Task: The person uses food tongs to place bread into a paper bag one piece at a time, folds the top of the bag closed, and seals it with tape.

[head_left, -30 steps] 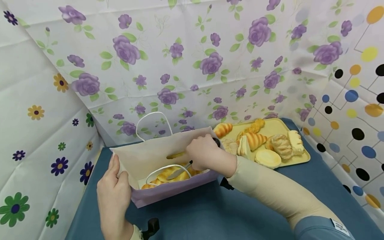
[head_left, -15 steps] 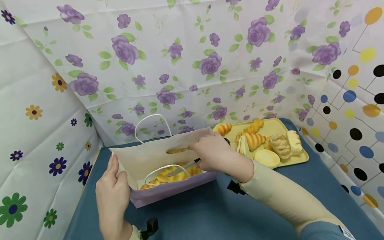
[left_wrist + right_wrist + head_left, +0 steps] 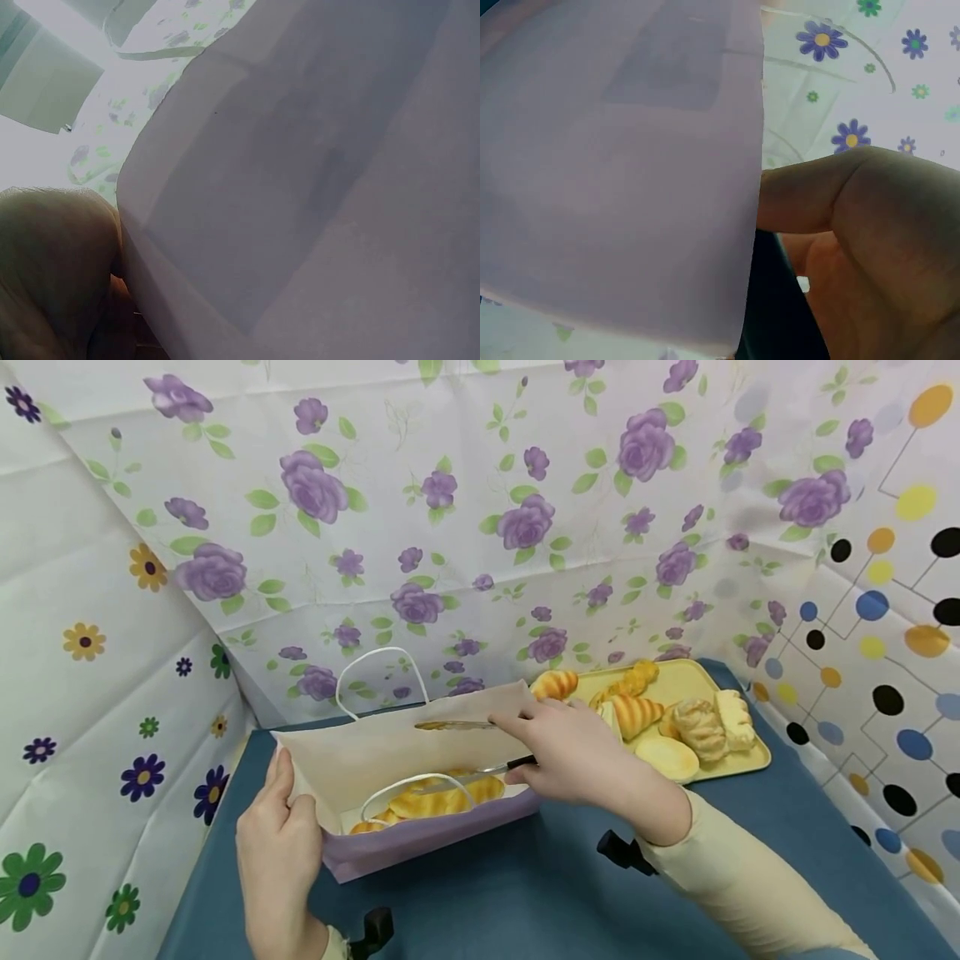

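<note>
A lilac paper bag [image 3: 435, 843] lies tilted with its mouth towards me in the head view. My left hand [image 3: 281, 852] grips its left edge. Inside the bag are yellow-orange bread rolls [image 3: 442, 800], partly behind a white cord handle. My right hand [image 3: 577, 747] holds a pair of tongs [image 3: 521, 762] with black grips at the bag's right edge. The two metal arms of the tongs stand spread apart inside, the lower one over the bread. In the right wrist view the bag's wall hides most of the tongs.
Behind the right hand a yellow tray [image 3: 686, 672] carries several breads, among them a striped croissant [image 3: 636, 716], a round flat bun [image 3: 667, 760] and a twisted roll [image 3: 701, 727]. A blue cloth [image 3: 510, 902] covers the table. Flowered curtains [image 3: 480, 527] enclose the back and left.
My right hand has drawn back to the right with the tongs, and their arms have spread wider. The bread stays in the bag. My left hand has kept its place on the bag.
</note>
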Demonstrator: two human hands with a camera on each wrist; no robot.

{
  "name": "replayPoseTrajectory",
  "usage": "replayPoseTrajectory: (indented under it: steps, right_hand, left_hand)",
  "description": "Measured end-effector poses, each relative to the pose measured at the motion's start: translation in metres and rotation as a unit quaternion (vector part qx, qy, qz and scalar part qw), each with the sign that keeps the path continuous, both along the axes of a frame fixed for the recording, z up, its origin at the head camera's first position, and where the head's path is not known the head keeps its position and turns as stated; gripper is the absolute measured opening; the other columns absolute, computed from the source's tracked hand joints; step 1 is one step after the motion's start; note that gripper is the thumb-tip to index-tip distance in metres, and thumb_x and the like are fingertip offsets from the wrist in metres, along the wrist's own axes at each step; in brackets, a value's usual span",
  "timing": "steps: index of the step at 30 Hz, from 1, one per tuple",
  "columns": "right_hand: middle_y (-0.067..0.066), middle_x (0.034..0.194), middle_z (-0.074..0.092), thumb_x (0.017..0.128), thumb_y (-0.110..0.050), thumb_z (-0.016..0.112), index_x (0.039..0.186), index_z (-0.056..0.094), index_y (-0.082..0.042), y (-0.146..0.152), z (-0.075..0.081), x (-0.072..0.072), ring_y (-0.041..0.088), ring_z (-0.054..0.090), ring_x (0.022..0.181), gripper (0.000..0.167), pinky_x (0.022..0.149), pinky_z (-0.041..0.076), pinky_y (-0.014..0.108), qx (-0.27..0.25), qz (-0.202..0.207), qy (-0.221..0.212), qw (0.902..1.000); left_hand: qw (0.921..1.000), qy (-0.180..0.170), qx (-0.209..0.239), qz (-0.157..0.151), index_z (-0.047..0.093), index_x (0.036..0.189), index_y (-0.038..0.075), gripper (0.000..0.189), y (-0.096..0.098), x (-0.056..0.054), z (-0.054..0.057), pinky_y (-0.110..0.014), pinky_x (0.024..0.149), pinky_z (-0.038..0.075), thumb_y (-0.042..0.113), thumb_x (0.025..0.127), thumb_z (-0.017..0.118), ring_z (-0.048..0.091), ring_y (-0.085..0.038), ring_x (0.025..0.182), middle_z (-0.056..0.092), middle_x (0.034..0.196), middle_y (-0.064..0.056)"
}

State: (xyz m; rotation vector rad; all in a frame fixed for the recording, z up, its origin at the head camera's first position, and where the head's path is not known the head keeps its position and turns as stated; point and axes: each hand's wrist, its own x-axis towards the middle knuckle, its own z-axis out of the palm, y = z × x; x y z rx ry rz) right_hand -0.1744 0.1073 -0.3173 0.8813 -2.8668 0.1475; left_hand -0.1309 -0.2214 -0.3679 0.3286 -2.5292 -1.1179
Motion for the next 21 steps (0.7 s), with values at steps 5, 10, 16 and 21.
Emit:
replayPoseTrajectory:
  steps: [5,10,16,21]
  right_hand:
    - [0.003,0.122,0.072,0.088,-0.046,0.088,0.154,0.061,-0.021,0.014,-0.008,0.001,0.020,0.069,0.090,0.076,0.075,0.056,0.044,-0.050,0.014,0.014,0.9985]
    - [0.005,0.120,0.072,0.088,-0.044,0.088,0.156,0.059,-0.019,0.027,-0.019,0.001,0.023,0.070,0.096,0.078,0.077,0.056,0.046,-0.120,0.036,0.049,0.9909]
    - [0.005,0.115,0.071,0.087,-0.036,0.091,0.157,0.058,-0.017,0.040,-0.031,0.002,0.020,0.068,0.091,0.080,0.075,0.055,0.041,-0.186,0.041,0.085,0.9781]
    - [0.003,0.117,0.071,0.087,-0.029,0.091,0.159,0.056,-0.018,0.051,-0.037,0.004,0.020,0.069,0.096,0.081,0.077,0.057,0.042,-0.231,0.017,0.083,0.9693]
  left_hand:
    - [1.0000,0.001,0.002,0.001,0.040,0.163,0.011,0.058,0.000,0.000,0.000,-0.034,0.042,0.031,0.012,0.105,0.036,0.046,-0.024,0.049,0.037,0.168,0.002]
    - [1.0000,0.008,0.001,0.002,0.041,0.162,0.010,0.057,-0.002,0.000,0.000,-0.034,0.043,0.031,0.012,0.105,0.037,0.046,-0.024,0.051,0.038,0.167,0.002]
    - [0.9999,-0.010,0.008,0.003,0.039,0.163,0.012,0.058,-0.004,0.001,0.002,-0.036,0.045,0.032,0.013,0.106,0.036,0.046,-0.024,0.050,0.035,0.168,0.001]
    - [0.9998,-0.011,0.012,0.007,0.040,0.163,0.011,0.058,-0.004,0.001,0.002,-0.038,0.049,0.034,0.012,0.105,0.037,0.059,-0.032,0.070,0.035,0.169,0.002]
